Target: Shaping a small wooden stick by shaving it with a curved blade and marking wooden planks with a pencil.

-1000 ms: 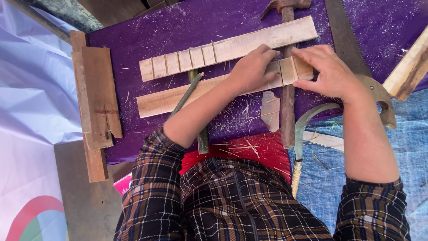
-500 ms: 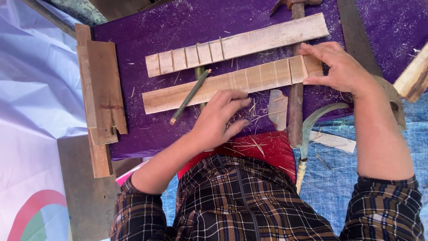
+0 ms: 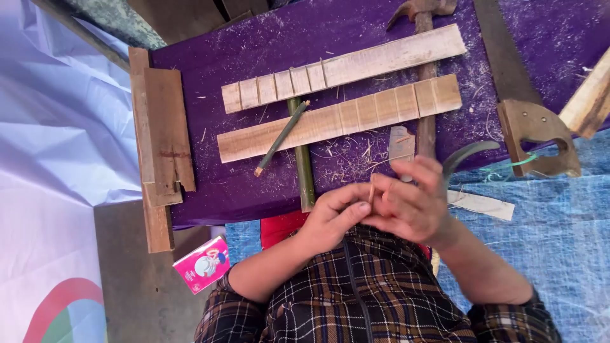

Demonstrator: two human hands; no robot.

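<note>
My left hand (image 3: 333, 215) and my right hand (image 3: 410, 200) meet close to my body, fingertips together around a small thin sliver of wood (image 3: 372, 192). Both hands are pulled back from the purple work surface (image 3: 356, 32). On it lie two long notched wooden strips: the upper strip (image 3: 343, 67) and the lower strip (image 3: 337, 121). A green pencil (image 3: 281, 137) leans across the lower strip, over a green bamboo stick (image 3: 304, 162).
A hammer (image 3: 424, 70) lies under the strips. A hand saw (image 3: 530, 124) rests at right, a curved sickle blade (image 3: 467, 155) near my right hand. Stacked wood blocks (image 3: 162, 136) sit at left. A pink carton (image 3: 204, 263) lies on the floor.
Both hands left the lower notched strip and drew back toward my body, coming together on a small wood sliver. The strips stay where they were.
</note>
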